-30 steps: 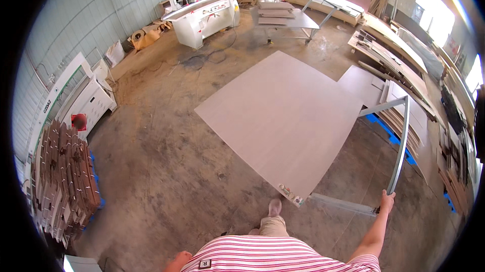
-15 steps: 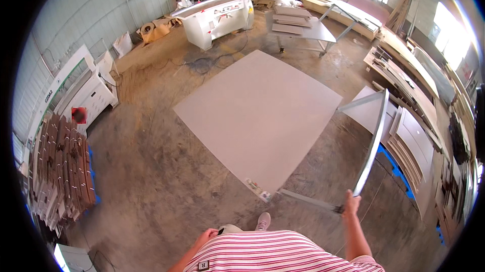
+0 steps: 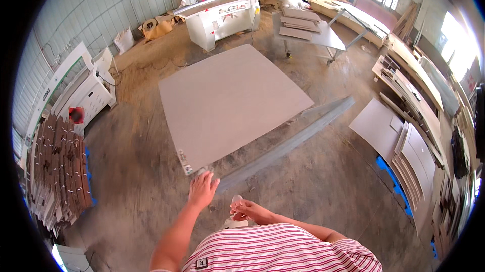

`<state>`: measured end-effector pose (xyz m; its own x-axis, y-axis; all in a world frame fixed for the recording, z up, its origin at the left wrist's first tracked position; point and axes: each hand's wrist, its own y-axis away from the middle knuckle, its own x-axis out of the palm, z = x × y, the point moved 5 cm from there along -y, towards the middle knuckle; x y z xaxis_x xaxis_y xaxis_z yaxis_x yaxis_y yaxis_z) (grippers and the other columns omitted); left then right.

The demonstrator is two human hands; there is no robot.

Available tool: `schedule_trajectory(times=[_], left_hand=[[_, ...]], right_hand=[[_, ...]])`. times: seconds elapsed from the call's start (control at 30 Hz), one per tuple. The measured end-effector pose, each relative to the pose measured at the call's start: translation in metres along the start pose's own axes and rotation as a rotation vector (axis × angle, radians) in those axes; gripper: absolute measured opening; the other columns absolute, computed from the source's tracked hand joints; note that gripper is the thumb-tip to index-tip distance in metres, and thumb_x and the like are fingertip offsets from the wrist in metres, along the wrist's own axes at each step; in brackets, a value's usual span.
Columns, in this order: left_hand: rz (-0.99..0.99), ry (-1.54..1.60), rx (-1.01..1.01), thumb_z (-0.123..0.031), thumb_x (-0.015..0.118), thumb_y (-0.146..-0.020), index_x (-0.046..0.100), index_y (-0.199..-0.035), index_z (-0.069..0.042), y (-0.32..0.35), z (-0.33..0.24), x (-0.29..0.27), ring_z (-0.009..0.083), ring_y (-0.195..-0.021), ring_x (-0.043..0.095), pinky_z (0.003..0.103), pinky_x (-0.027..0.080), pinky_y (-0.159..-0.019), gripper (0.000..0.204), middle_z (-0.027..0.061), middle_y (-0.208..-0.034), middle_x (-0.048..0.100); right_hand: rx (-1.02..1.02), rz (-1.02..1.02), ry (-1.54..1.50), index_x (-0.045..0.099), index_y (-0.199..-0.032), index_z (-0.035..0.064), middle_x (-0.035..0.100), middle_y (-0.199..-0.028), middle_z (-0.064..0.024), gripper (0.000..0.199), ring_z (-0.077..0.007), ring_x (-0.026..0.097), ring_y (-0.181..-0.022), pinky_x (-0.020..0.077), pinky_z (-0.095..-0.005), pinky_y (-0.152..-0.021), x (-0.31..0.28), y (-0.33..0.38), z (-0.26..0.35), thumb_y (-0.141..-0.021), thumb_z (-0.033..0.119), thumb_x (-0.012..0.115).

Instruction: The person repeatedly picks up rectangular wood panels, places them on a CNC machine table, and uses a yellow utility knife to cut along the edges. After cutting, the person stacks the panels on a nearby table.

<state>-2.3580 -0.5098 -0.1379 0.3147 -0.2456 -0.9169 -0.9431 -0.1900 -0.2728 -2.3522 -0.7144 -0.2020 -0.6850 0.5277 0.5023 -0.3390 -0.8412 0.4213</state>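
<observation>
A large flat grey-beige board (image 3: pixel 232 103) lies in front of me, with small printed stickers at its near corner. My left hand (image 3: pixel 203 190) reaches to that corner with its fingers stretched out; whether it touches the board or only hovers over it, I cannot tell. Along the board's right side runs a long grey metal bar (image 3: pixel 288 150), smeared by motion and slanting away from me. Close to my body is my right hand (image 3: pixel 250 211), its fingers curled in; what they hold, if anything, is hidden. A pale shoe (image 3: pixel 236 200) shows just beyond it.
Stacked brown slats (image 3: pixel 59 166) stand at the left beside a white machine (image 3: pixel 91 92). Another white machine (image 3: pixel 222 22) is at the back, near a table (image 3: pixel 328 37) bearing panels. Stacked boards (image 3: pixel 411 151) rest on blue supports at the right.
My right hand has let go of the metal bar and come in to my body. The bar has swung down beside the board. My left hand has moved forward to the board's near corner.
</observation>
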Motion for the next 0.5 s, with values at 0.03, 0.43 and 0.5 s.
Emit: schedule_trajectory(times=[0.03,0.43,0.5], left_hand=[[0.168,-0.069,-0.08,-0.043,0.043,-0.1,0.061,-0.115,-0.01,0.025,0.009,0.035,0.0323,-0.105,0.061,0.053,0.044,-0.09,0.041,0.0117,-0.113,0.066],[0.271,-0.166,-0.226,-0.056,0.025,-0.101,0.068,-0.117,-0.017,-0.269,0.092,0.087,0.0338,-0.111,0.06,0.06,0.035,-0.103,0.06,0.0136,-0.11,0.069],[0.245,-0.194,-0.299,-0.054,0.024,-0.101,0.071,-0.111,-0.012,-0.301,0.1,0.096,0.0344,-0.108,0.062,0.056,0.036,-0.103,0.064,0.0155,-0.104,0.07]], right_hand=[[0.018,-0.016,-0.005,0.059,-0.112,0.0048,0.063,-0.1,-0.0037,0.035,-0.014,0.062,-0.094,0.0488,-0.0279,-0.084,0.001,0.013,-0.043,-0.099,0.037,0.056],[0.026,-0.719,-0.015,0.061,-0.107,0.0021,0.067,-0.093,-0.0081,0.022,-0.0184,0.065,-0.085,0.0526,-0.031,-0.078,-0.211,0.032,0.005,-0.1,0.022,0.054],[0.082,-0.766,-0.017,0.06,-0.11,0.0013,0.067,-0.098,-0.0101,0.027,-0.0197,0.067,-0.083,0.0538,-0.0333,-0.075,-0.26,0.042,-0.006,-0.098,0.025,0.055]])
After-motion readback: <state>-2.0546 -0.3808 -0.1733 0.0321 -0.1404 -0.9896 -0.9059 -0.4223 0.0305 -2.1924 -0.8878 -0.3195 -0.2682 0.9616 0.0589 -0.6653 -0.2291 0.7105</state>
